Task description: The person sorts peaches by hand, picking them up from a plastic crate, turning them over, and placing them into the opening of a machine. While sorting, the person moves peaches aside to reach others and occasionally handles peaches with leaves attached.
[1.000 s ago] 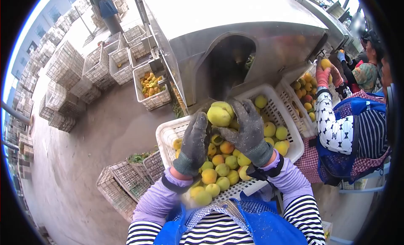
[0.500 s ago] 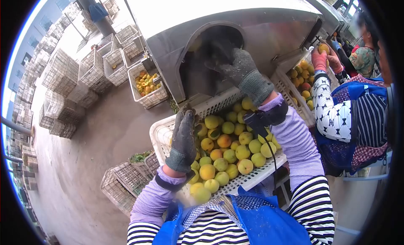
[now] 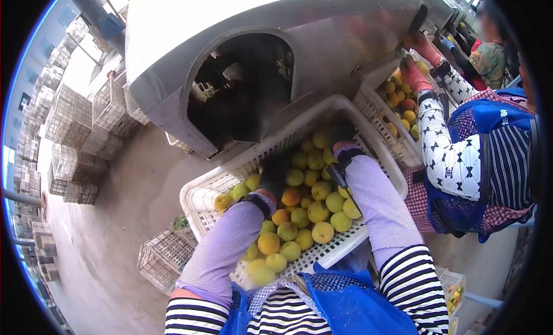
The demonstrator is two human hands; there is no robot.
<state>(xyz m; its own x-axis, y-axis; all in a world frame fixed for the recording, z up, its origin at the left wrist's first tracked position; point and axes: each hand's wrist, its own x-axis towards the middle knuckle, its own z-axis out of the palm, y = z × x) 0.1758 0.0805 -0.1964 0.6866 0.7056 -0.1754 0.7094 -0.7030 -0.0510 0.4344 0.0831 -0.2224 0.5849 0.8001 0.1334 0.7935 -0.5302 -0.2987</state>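
Within the white crate [image 3: 345, 239], in the head view, left hand [image 3: 275, 175] and right hand [image 3: 341, 133] reached among the fruit [image 3: 321, 191], fingers too dark to read; lifting one seemingly called for a gentle, enclosing grip.

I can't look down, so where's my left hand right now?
In the head view, your left hand is in the left half of the white crate, dark-gloved among the fruit.
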